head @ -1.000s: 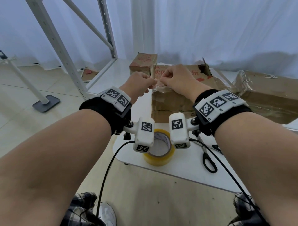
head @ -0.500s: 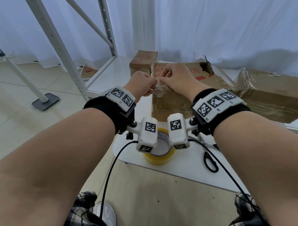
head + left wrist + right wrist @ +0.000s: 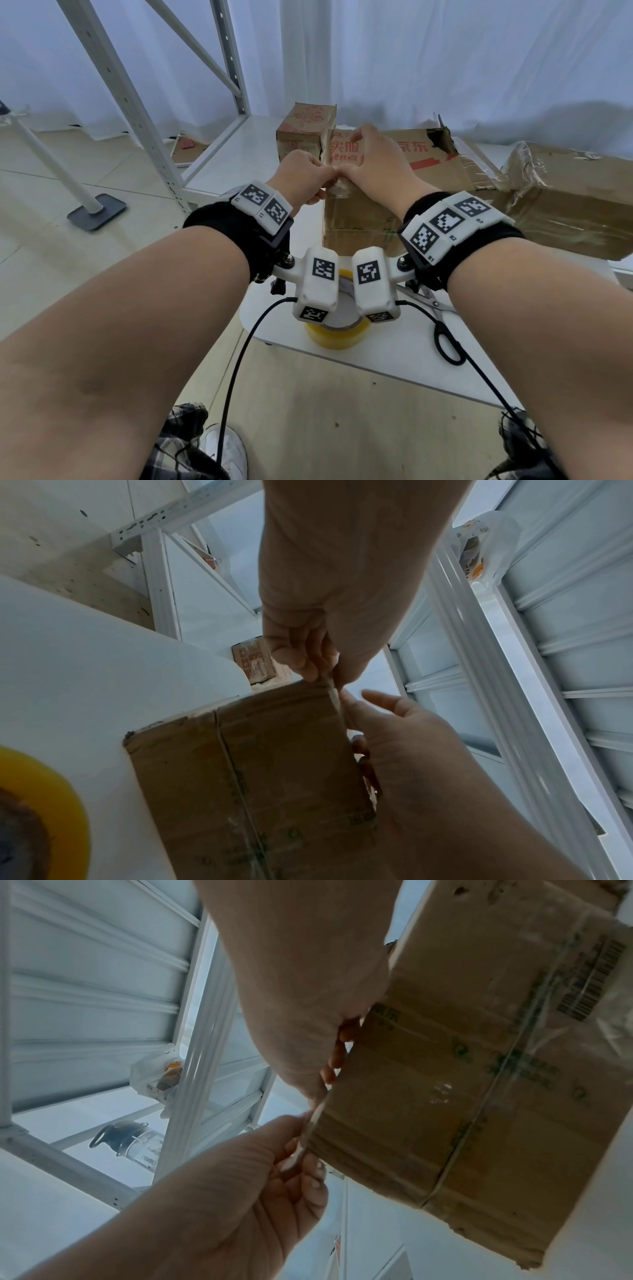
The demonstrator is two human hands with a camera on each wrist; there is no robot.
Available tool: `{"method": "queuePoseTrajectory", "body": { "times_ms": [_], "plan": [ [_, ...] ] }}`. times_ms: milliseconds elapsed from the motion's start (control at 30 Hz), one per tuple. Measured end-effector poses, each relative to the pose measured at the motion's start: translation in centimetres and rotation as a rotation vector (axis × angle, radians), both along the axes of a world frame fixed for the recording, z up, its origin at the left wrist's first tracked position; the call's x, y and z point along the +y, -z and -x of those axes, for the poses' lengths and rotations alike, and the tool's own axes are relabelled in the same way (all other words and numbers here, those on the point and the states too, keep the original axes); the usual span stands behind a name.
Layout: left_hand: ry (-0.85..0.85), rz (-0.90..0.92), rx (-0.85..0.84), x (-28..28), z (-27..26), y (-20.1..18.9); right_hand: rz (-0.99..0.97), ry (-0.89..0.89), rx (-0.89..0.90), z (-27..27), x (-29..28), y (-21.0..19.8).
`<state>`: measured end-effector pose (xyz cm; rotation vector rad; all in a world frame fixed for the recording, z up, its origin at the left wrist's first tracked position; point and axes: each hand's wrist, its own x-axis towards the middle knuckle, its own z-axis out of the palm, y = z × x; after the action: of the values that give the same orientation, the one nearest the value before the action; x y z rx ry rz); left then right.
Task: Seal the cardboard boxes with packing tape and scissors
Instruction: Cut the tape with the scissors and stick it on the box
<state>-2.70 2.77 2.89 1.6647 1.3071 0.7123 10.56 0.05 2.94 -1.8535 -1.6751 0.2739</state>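
Left hand: left hand (image 3: 303, 178) at the near left top corner of the cardboard box (image 3: 373, 195), fingers curled, pinching the strip of clear tape (image 3: 308, 1131) at its free end
Right hand: right hand (image 3: 373, 161) over the box top by the same corner; its curled fingers pinch the strip against the box edge in the right wrist view
Hands together: the two hands touch at the fingertips over the corner
Tape strip: runs along the box's left edge between the two hands, narrow and crumpled
Box: stands on the white table (image 3: 394, 359), red print on its top, torn flap at the far right
Tape roll: yellow tape roll (image 3: 337, 334) at the table's near edge, partly hidden by the wrist cameras
Scissors: black-handled scissors (image 3: 445, 337) flat on the table, right of the roll
Other boxes: small box (image 3: 305, 133) behind the left corner; tape-wrapped box (image 3: 568, 195) at right
Frame: white shelving frame (image 3: 137, 102) at left
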Motion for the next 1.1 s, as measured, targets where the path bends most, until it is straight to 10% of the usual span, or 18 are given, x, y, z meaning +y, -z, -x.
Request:
{"method": "queuePoseTrajectory", "body": {
  "times_ms": [167, 400, 1100],
  "plan": [
    [0.005, -0.063, 0.058, -0.1, -0.1, 0.3, -0.081, 0.07, -0.195, -0.4, -0.7, 0.1],
    [-0.011, -0.034, 0.029, 0.0, 0.1, 0.6, 0.083, -0.386, -0.287, -0.7, -2.4, 0.5],
    [0.165, -0.405, 0.187, -0.3, 2.7, 1.1, 0.238, -0.235, -0.471, -1.0, -3.2, 1.0]
  ]
}}
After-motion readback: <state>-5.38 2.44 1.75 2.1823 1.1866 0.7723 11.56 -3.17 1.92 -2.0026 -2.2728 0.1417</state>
